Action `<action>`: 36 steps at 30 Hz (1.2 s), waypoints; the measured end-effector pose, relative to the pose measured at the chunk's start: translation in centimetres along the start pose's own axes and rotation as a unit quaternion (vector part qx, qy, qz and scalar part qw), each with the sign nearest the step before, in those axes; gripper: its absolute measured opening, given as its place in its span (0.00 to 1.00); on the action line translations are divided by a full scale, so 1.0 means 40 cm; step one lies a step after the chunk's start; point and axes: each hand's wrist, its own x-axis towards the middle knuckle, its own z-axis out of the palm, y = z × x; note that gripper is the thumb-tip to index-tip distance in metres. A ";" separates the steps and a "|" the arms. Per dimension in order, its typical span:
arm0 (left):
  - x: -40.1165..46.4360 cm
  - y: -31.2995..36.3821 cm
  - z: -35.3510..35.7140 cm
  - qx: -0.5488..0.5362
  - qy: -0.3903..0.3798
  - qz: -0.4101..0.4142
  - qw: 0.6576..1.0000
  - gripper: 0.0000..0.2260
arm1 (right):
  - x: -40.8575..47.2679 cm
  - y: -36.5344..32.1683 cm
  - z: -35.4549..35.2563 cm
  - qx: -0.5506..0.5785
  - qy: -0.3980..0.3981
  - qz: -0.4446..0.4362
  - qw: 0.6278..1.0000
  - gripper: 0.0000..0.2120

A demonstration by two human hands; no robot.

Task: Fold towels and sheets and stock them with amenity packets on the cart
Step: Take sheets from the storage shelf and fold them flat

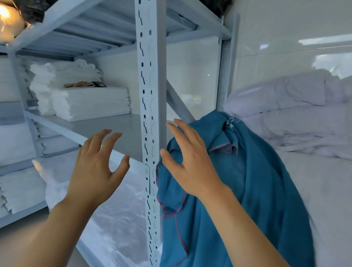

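Both grips spread, holding nothing, right hand [190, 163] over crumpled teal, pink-stitched towel [255, 190], left hand [97, 168] beside.

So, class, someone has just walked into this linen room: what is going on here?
A person stands at a metal rack, both hands raised, open and holding nothing. The left hand hovers before a shelf that carries folded white towels. The right hand reaches toward a teal cloth draped beside the rack post. Rumpled pale sheets are piled at right.
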 end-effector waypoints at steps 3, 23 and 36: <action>0.026 -0.091 0.007 -0.006 0.004 -0.001 1.000 0.27 | 0.035 -0.023 0.068 0.008 0.008 -0.013 1.000 0.27; 0.206 -0.870 0.001 -0.028 -0.030 0.016 0.999 0.27 | 0.330 -0.186 0.701 -0.074 -0.001 0.074 0.995 0.29; 0.292 -1.079 0.130 -0.026 -0.051 -0.022 0.998 0.27 | 0.502 -0.077 0.940 -0.078 -0.036 0.066 0.994 0.29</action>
